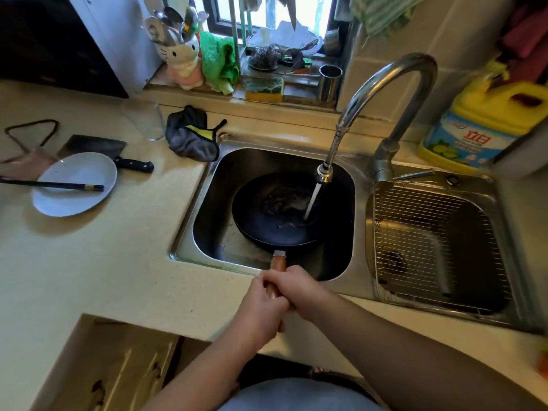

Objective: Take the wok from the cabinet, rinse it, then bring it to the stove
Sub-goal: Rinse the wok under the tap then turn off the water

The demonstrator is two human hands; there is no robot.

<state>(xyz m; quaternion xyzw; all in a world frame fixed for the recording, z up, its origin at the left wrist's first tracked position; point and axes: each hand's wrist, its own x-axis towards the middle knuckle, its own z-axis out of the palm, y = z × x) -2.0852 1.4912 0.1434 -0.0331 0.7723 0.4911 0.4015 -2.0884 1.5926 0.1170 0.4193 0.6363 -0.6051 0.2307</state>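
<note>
Wok point(275, 213), dark and round, sits inside the left basin of the steel double sink point(189, 232), its wooden handle point(278, 264) reaching over the near rim toward the person. Around the sink spreads the pale countertop point(124, 262). The right basin holds a wire rack point(439, 241). A tall curved faucet point(388, 93) rises between the two basins, and its flexible spout hangs over the wok; a thin stream of water point(312, 201) falls onto the right part of the wok's inner surface, where a wet sheen shows.

Both hands are clenched around the wooden handle at the sink's near edge: the right hand point(296, 287) grips farther forward, closer to the wok, and the left hand point(262, 311) wraps just behind it, the two touching.

At the far right stands a yellow detergent jug point(486, 123). On the counter to the left lies a white plate point(74, 183) with dark chopsticks point(56, 184) resting across it, and a cleaver point(100, 148) with a black handle just behind the plate. A grey cloth point(189, 137) is bunched at the sink's far left corner. A yellow and green sponge point(264, 89) sits on the window ledge.
</note>
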